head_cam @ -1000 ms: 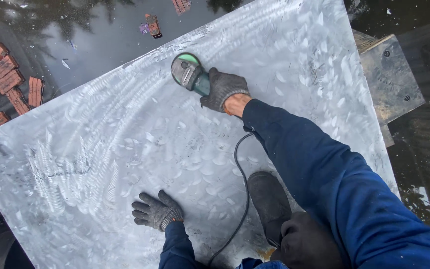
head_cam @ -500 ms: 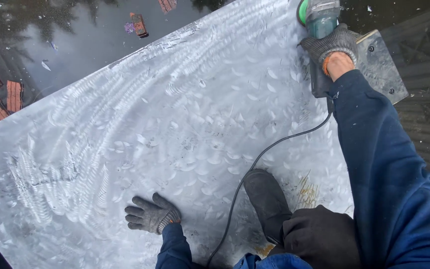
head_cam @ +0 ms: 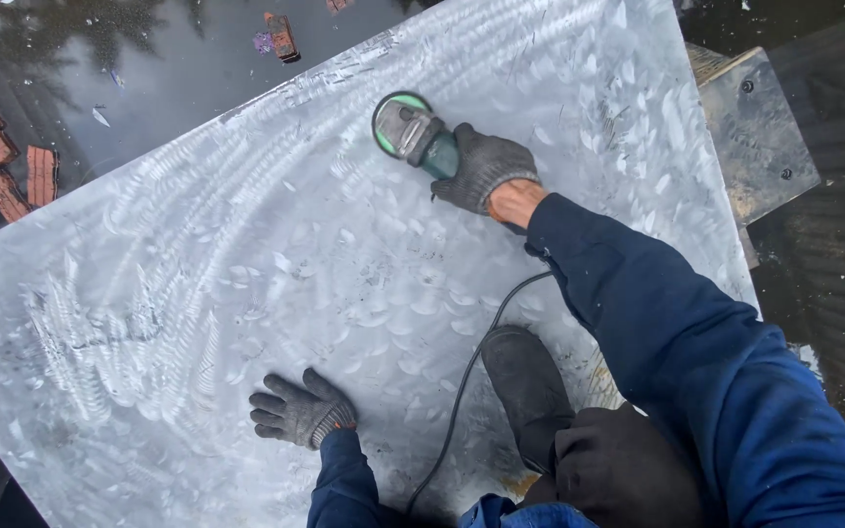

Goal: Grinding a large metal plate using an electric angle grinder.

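While right hand [head_cam: 481,168] grips grinder [head_cam: 413,132], sheet [head_cam: 276,274] swirled

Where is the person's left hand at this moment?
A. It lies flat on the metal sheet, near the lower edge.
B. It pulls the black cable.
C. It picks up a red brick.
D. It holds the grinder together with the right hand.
A: the gloved left hand rests open on the metal sheet, far from the grinder, which only the right hand holds.

Grey knit gloves on left hand [head_cam: 297,411] and right hand [head_cam: 482,168], blue sleeves
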